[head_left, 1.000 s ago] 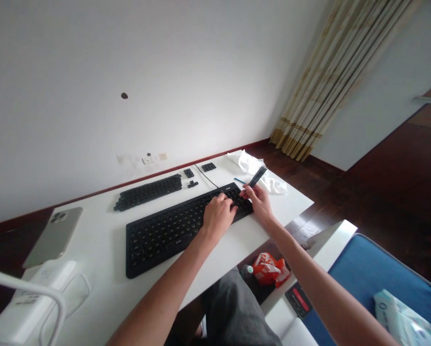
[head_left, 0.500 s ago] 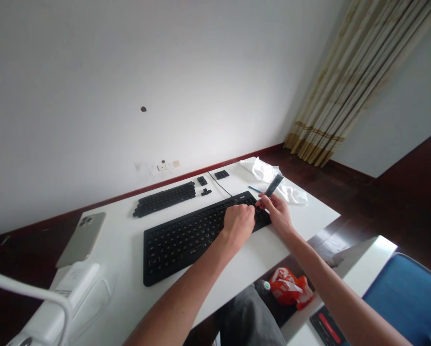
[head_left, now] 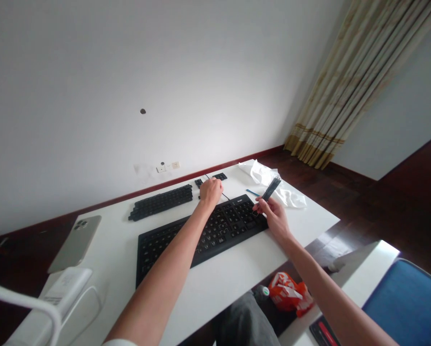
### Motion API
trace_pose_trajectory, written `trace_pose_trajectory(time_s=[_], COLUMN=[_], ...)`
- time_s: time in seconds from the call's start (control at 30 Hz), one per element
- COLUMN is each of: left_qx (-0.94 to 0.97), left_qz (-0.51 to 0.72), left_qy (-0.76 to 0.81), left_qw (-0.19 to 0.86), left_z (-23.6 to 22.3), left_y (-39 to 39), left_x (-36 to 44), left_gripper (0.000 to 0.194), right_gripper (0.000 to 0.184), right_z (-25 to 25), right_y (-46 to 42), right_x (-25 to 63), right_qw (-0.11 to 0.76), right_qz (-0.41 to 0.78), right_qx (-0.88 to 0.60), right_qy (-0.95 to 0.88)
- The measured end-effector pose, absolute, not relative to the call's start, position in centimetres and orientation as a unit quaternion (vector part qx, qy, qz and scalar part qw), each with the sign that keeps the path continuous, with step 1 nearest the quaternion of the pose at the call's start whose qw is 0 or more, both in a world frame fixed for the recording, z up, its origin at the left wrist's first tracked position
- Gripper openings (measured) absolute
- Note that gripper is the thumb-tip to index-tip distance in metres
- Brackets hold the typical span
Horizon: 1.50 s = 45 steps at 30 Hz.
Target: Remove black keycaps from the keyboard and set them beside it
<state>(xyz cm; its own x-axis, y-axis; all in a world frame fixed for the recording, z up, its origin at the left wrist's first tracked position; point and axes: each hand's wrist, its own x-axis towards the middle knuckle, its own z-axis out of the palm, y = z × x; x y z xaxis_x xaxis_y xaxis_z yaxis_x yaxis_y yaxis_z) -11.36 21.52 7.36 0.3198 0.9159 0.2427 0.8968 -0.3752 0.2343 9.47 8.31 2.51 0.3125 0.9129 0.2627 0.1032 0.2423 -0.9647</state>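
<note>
A black keyboard (head_left: 233,218) with bare key positions lies on the white desk, partly hidden by my left forearm. My right hand (head_left: 275,216), above its right end, is closed round a dark, flat, strip-like tool (head_left: 271,189) that points up and away. My left hand (head_left: 211,191) is beyond the keyboard, over the small groups of removed keycaps. Its fingers curl downward and their tips are hidden, so what they hold, if anything, cannot be seen. One keycap group (head_left: 221,176) shows just past that hand; a long block of keycaps (head_left: 161,202) lies to its left.
A blue thin tool (head_left: 252,192) and a crumpled clear plastic bag (head_left: 291,197) lie on the right. A phone (head_left: 74,242) and a white power strip (head_left: 69,286) are at the left. An orange bag (head_left: 287,290) sits below the desk edge.
My left hand has moved from the keyboard's right part up and left to the keycap groups at the back. My right hand stays near the keyboard with the dark tool.
</note>
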Motion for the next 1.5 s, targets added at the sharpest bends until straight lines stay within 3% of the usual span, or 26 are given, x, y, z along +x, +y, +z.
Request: trace_pose_trajectory(time_s=[0.5,0.67,1.07,1.37,1.5], left_qx=[0.793,0.787,0.779,0.840,0.865], left_qz=[0.165,0.175,0.182,0.203,0.202], left_qy=[0.584,0.591,0.598,0.496,0.446], left_qw=[0.042,0.037,0.048,0.082,0.109], left_z=[5.4,5.2,6.1,7.2,6.4], left_y=[24.8,25.0,25.0,15.4,8.9], left_x=[-11.0,-11.2,-11.8,-10.0,-10.0], left_gripper=[0.012,0.024,0.024,0.014,0.021], right_gripper=[0.043,0.041,0.042,0.039,0.039], right_z=[2.9,3.1,2.9,2.6,2.5], right_y=[8.2,8.2,8.3,8.2,8.2], right_x=[9.4,9.3,9.4,9.6,9.5], right_qw=[0.620,0.618,0.619,0.614,0.615], right_qz=[0.340,0.339,0.336,0.311,0.334], right_qx=[-0.508,-0.508,-0.504,-0.515,-0.516], right_qy=[-0.492,-0.495,-0.500,-0.512,-0.493])
